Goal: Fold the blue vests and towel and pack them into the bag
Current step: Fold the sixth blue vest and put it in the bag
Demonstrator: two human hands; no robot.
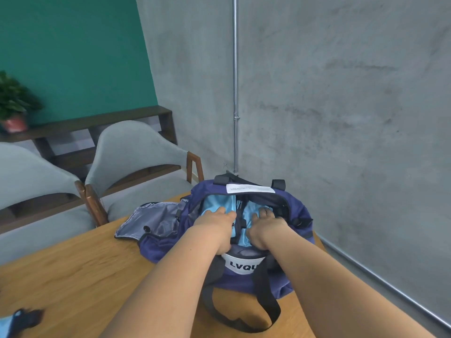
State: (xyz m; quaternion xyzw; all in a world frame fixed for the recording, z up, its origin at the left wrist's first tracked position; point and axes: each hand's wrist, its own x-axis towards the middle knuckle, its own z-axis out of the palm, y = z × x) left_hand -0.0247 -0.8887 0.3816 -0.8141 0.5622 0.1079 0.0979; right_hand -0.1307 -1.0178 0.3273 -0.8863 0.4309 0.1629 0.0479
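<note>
Bag (299, 213) lies lengthwise away; hands (216, 225) (264, 229) seemingly press vests (214, 202)

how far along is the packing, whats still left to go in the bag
Done: folded light blue fabric sits inside the open navy fabric duffel bag. In hand: the left hand and right hand press that fabric down. Still to do: a light blue piece with black trim lies outside the bag at the near left edge of the wooden table. Which piece is the towel, I cannot tell.
</note>
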